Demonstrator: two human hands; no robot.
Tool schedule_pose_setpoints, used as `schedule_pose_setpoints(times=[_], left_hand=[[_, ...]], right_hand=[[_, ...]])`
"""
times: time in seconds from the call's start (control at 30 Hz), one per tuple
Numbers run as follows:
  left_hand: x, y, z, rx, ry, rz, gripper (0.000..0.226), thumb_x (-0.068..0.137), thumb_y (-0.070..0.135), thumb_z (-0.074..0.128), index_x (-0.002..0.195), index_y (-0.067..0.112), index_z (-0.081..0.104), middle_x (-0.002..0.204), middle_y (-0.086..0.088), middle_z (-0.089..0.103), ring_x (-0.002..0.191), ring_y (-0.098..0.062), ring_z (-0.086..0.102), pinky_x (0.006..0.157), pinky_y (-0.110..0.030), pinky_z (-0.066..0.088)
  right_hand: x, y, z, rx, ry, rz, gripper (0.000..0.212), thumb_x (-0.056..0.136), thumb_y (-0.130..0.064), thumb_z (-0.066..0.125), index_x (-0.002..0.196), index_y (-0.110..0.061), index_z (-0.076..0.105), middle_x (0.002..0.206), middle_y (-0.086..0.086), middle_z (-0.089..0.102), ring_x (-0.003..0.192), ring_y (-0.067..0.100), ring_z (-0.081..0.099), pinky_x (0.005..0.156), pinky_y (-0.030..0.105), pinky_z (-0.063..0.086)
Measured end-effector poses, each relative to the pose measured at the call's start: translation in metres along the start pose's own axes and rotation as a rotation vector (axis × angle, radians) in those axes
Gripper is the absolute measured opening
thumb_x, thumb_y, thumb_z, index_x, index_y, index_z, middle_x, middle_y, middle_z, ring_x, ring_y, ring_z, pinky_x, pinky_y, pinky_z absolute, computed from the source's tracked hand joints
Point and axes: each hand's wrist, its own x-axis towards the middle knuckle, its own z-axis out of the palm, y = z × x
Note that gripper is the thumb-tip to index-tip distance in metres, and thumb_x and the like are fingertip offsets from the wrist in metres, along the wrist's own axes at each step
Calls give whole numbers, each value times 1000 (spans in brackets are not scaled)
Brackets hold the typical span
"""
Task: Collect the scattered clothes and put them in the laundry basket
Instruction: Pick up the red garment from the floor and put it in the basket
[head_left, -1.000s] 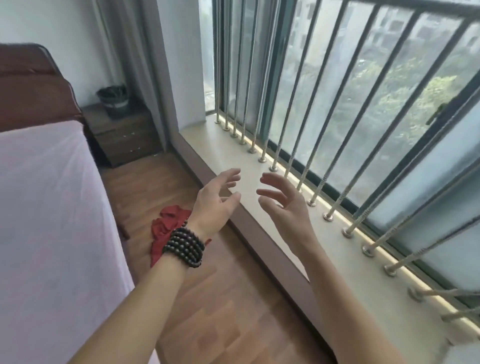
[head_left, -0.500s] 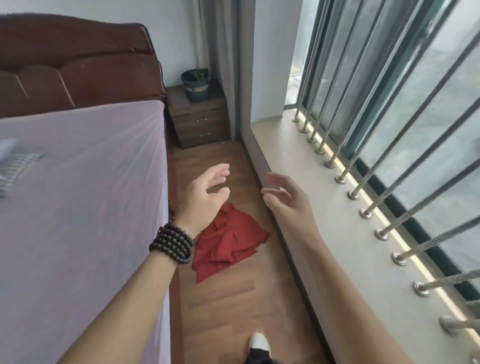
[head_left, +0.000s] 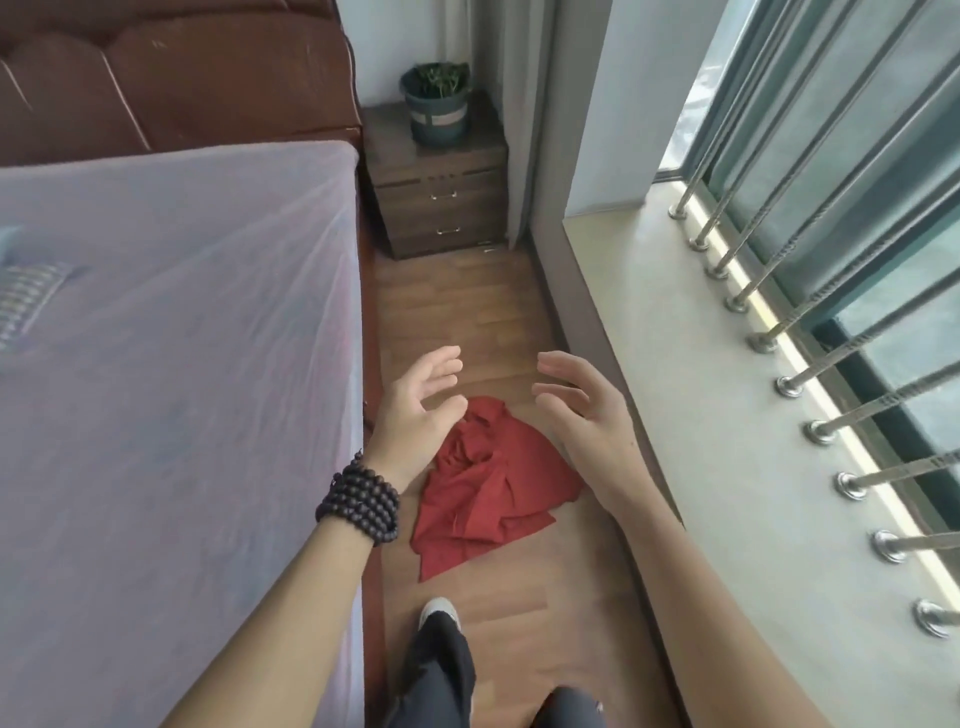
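- While both arms reach forward over the floor, the left hand (head_left: 415, 410) is spread open with loose fingers and grips nothing; a dark bead bracelet (head_left: 359, 503) wraps its wrist.
- Facing it across a gap, the right hand (head_left: 587, 415) is just as open, fingers slightly curled, also empty.
- Neither hand appears to touch anything; both seem to hang in the air above the cloth.
- Below and between them lies a crumpled red garment (head_left: 488, 488) on the wooden floor (head_left: 467, 312), in the strip between the bed (head_left: 171, 364) and the window ledge (head_left: 727, 467).
- Judging by this, the step in hand is the reach for this garment, and it is not yet picked up.
- Next, the hands probably need to drop lower and close on the bunched folds.
- No laundry basket is visible, so carrying it there will likely mean turning away.
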Motion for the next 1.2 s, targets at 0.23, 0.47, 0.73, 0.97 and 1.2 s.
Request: schedule_pose_setpoints(times=[0.23, 0.47, 0.73, 0.97, 1.2], left_hand=[[127, -139, 29, 41, -53, -135, 56, 88, 4, 63, 138, 28, 53, 133, 7, 61, 122, -4, 59, 109, -33, 46], [218, -390, 110, 84, -107, -256, 59, 86, 0, 63, 139, 24, 52, 132, -1, 62, 119, -12, 61, 96, -20, 50], [296, -645, 202, 98, -164, -292, 62, 83, -1, 65, 139, 22, 52, 131, -3, 61, 118, -14, 61, 105, -37, 50], [333, -773, 252, 674, -394, -369, 115, 65, 51, 84, 154, 46, 11, 166, -5, 1, 153, -34, 4, 116, -57, 23], [337, -835, 272, 1088, -544, -534, 139, 51, 65, 86, 149, 53, -12, 160, -6, -35, 148, -48, -22, 102, -80, 27]], right_hand=[[130, 133, 65, -74, -53, 112, 45, 93, -8, 64, 131, -31, 67, 131, -10, 67, 113, 8, 71, 98, 25, 54], [213, 387, 133, -20, -81, 218, 44, 92, -2, 64, 132, -21, 66, 121, -4, 65, 96, 0, 70, 91, 20, 57], [274, 658, 181, -53, -102, 325, 49, 86, 1, 63, 129, -22, 68, 128, 6, 66, 93, -5, 66, 93, 29, 56], [303, 815, 199, -682, -235, 574, 89, 75, -44, 77, 156, -43, 38, 174, 13, 5, 161, 41, 2, 125, 65, 17], [298, 886, 202, -877, -333, 672, 119, 69, -57, 88, 161, -49, 15, 172, 4, -30, 155, 50, -26, 115, 82, 8]])
